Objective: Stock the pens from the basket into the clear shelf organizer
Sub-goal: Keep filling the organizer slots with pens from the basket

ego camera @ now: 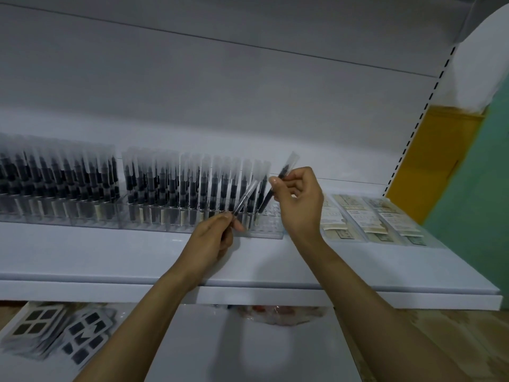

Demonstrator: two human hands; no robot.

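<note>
A clear shelf organizer (268, 228) stands on the white shelf, packed with several upright black pens in clear sleeves (165, 186); its right end has open holes. My left hand (213, 239) pinches a sleeved pen (245, 199) by its lower end, tilted up to the right in front of the organizer. My right hand (298, 201) pinches another black pen (278, 183), slanted with its lower tip over the organizer's right end. A second full organizer (55, 186) stands further left. The basket is out of view.
Flat packets of paper cards (371, 216) lie on the shelf right of the organizer. On the lower shelf, packs with dark squares (55, 332) sit at left and a plastic-wrapped item (275, 315) in the middle. A slotted shelf upright (421, 111) rises at right.
</note>
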